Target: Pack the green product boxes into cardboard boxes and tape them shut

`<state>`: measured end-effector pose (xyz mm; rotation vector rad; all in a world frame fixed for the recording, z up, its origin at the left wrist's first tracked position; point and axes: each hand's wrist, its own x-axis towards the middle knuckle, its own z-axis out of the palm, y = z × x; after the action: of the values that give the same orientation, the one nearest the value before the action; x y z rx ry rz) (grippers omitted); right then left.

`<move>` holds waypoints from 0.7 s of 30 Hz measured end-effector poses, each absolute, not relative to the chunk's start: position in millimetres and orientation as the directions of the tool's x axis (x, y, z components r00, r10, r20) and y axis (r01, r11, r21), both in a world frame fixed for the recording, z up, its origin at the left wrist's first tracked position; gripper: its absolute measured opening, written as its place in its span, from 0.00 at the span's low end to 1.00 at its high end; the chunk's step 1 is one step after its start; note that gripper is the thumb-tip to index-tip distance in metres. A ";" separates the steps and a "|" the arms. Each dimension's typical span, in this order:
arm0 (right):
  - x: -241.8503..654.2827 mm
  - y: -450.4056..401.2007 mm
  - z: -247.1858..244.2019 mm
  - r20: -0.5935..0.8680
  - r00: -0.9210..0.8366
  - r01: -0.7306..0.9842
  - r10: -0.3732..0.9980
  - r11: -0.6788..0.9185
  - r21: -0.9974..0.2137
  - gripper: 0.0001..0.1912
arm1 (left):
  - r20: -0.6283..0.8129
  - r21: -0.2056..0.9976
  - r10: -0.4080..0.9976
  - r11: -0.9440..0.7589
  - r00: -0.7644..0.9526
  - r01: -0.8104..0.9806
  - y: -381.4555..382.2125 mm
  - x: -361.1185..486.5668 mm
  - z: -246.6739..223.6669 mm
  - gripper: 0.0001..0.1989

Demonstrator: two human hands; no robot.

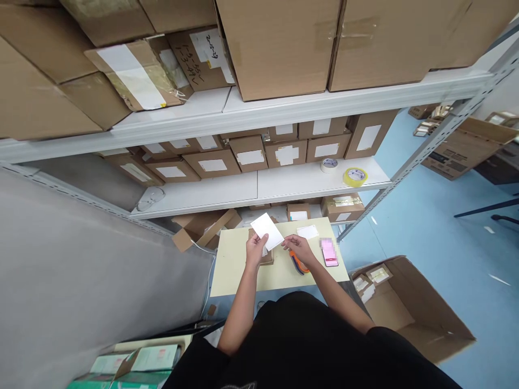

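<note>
A white card or label sheet is held above the pale yellow table. My left hand grips its lower left side, thumb on top. At its right corner, the fingertips of my right hand pinch the edge. Partly hidden under the sheet lies a small cardboard box. An orange and blue tape dispenser or similar tool is below my right hand. Another white paper lies near the table's back edge, and a phone with a pink screen is at the right.
Metal shelves with labelled cardboard boxes stand across the front. Two tape rolls, one white and one yellow, sit on the middle shelf. A large open carton is on the floor at right; an open box is behind the table's left corner.
</note>
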<state>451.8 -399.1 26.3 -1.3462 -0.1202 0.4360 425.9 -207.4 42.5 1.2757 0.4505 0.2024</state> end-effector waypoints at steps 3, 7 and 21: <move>451.5 -399.6 30.1 -0.155 0.911 -0.235 0.381 0.172 -0.957 0.15 | -0.209 0.952 0.393 0.293 0.896 0.094 -208.9 425.8 43.9 0.32; 451.4 -401.2 34.5 -0.151 0.904 -0.231 0.400 0.160 -0.960 0.16 | -0.206 0.952 0.397 0.293 0.895 0.090 -209.8 425.0 44.5 0.32; 453.9 -401.5 37.1 -0.151 0.908 -0.232 0.390 0.167 -0.958 0.15 | -0.193 0.963 0.388 0.249 0.901 0.100 -207.9 424.9 45.6 0.32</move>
<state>453.9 -401.5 37.1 -1.3320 -0.1410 0.4446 424.9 -207.9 45.6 1.3165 0.4378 0.2054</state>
